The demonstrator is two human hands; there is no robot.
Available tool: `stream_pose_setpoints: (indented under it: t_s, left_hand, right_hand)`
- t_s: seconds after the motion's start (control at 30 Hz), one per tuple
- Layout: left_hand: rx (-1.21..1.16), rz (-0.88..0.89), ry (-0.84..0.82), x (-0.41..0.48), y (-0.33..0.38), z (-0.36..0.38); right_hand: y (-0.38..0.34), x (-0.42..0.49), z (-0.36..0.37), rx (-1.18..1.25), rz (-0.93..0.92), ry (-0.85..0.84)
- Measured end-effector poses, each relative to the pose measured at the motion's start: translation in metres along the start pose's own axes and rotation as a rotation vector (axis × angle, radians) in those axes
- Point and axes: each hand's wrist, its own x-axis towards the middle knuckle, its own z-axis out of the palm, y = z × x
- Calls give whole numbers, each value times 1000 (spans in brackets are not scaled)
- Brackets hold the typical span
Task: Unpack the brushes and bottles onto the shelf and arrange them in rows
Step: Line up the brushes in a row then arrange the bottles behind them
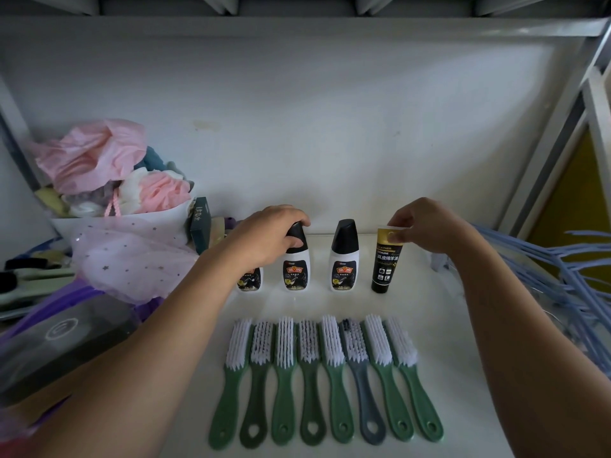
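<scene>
Several green-handled brushes (325,378) with white bristles lie side by side in a row on the white shelf (439,328); one has a grey handle (367,398). Behind them stand three white bottles with black caps. My left hand (271,236) grips the cap of the middle bottle (296,272). The leftmost bottle (250,279) is partly hidden behind my left wrist. The third bottle (344,259) stands free. My right hand (426,226) pinches the gold top of a black tube (385,262) standing on its cap at the row's right end.
A heap of pink mesh sponges and wrapping (109,180) fills the shelf's left side, with a dark box (200,226) beside it and a grey case (62,342) nearer. Blue hangers (545,262) lie on the right. The white back wall rises behind the bottles.
</scene>
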Motion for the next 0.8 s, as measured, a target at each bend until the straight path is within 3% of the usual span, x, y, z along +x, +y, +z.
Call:
stream_pose_setpoints:
  t_s: [0.8]
  left_hand:
    - [-29, -2, -37, -2, 1, -1]
  right_hand:
    - [-1, -4, -8, 50, 7, -40]
